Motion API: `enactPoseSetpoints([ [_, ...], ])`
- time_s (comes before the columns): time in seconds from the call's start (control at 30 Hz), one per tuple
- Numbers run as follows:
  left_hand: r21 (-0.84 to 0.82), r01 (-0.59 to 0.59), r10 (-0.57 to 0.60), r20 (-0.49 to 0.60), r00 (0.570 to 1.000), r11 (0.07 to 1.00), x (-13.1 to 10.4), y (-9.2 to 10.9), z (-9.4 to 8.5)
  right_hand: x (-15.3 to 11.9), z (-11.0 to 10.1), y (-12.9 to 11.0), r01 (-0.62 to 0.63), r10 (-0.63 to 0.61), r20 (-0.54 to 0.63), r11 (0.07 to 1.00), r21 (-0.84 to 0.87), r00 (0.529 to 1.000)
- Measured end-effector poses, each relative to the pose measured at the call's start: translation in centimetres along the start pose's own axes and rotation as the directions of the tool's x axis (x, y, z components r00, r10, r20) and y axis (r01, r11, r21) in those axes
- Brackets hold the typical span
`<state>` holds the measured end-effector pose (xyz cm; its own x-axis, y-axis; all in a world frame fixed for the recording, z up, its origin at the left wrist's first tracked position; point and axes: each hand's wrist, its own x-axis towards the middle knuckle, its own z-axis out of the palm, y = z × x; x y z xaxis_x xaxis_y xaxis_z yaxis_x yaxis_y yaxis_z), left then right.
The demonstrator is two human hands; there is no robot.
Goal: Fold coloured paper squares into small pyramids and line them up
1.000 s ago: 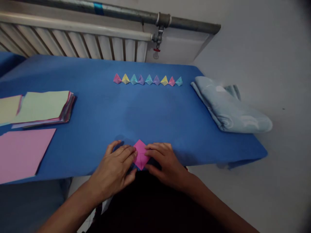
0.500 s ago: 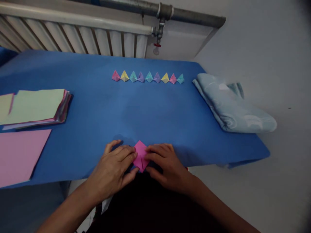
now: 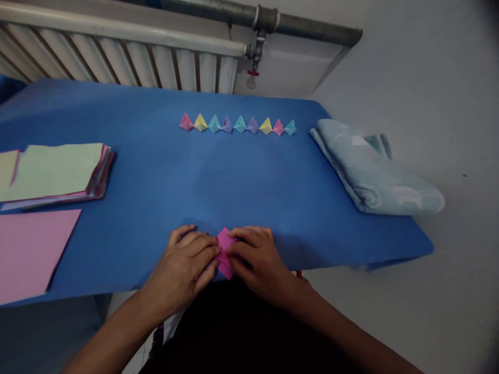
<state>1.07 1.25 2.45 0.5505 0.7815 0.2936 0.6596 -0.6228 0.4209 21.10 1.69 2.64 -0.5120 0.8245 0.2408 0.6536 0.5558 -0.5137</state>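
Observation:
A small folded piece of bright pink origami paper [image 3: 225, 238] lies diamond-wise at the table's near edge, between my hands. My left hand [image 3: 183, 262] holds its left side, fingertips pressed on the paper. From the other side, my right hand [image 3: 261, 259] pinches the paper near its middle with thumb and fingers, covering much of the right half. Further back on the table stands a row of several small folded paper shapes [image 3: 240, 124] in pink, yellow, teal and purple.
The blue-covered table [image 3: 156, 171] carries a stack of coloured paper [image 3: 62, 169] and a pink sheet [image 3: 35, 254] at left. A folded light-blue cloth [image 3: 374, 171] lies at right by the wall. Behind the table are a radiator [image 3: 136, 59] and a pipe [image 3: 312, 31].
My right hand has moved slightly left over the pink paper, its thumb and fingers drawing together. My left hand has stayed nearly in place.

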Motion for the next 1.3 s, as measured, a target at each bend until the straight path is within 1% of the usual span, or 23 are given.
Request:
enactPoseSetpoints([
  [0.27,0.004,0.037,-0.037,-0.021,0.999,0.999,0.0,-0.4,0.3,0.4,0.4,0.1,-0.047,0.047,-0.003,0.998,0.036,0.999],
  [0.43,-0.023,0.091,-0.092,-0.035,0.995,0.996,-0.2,-0.8,0.4,0.6,0.5,-0.1,-0.076,0.078,-0.017,0.994,0.078,0.997],
  [0.57,-0.035,0.103,-0.104,-0.037,0.994,0.994,-0.1,-0.9,0.3,0.7,0.6,-0.2,-0.102,0.104,-0.022,0.991,0.085,0.994],
  [0.73,-0.024,0.141,-0.143,-0.068,0.987,0.99,0.0,-0.9,0.6,0.9,0.8,-0.4,-0.125,0.129,-0.042,0.989,0.082,0.991],
  [0.97,-0.028,0.187,-0.189,-0.091,0.978,0.982,0.0,-1.0,1.1,1.0,0.8,-0.3,-0.127,0.131,-0.052,0.989,0.08,0.99],
  [1.2,0.021,0.187,-0.185,-0.075,0.98,0.982,0.1,-0.9,1.2,0.9,1.0,-0.3,-0.123,0.127,-0.062,0.991,0.056,0.99],
  [1.3,0.016,0.2,-0.198,-0.077,0.977,0.98,0.2,-0.8,1.2,0.9,0.9,-0.3,-0.116,0.119,-0.077,0.992,0.051,0.99],
])
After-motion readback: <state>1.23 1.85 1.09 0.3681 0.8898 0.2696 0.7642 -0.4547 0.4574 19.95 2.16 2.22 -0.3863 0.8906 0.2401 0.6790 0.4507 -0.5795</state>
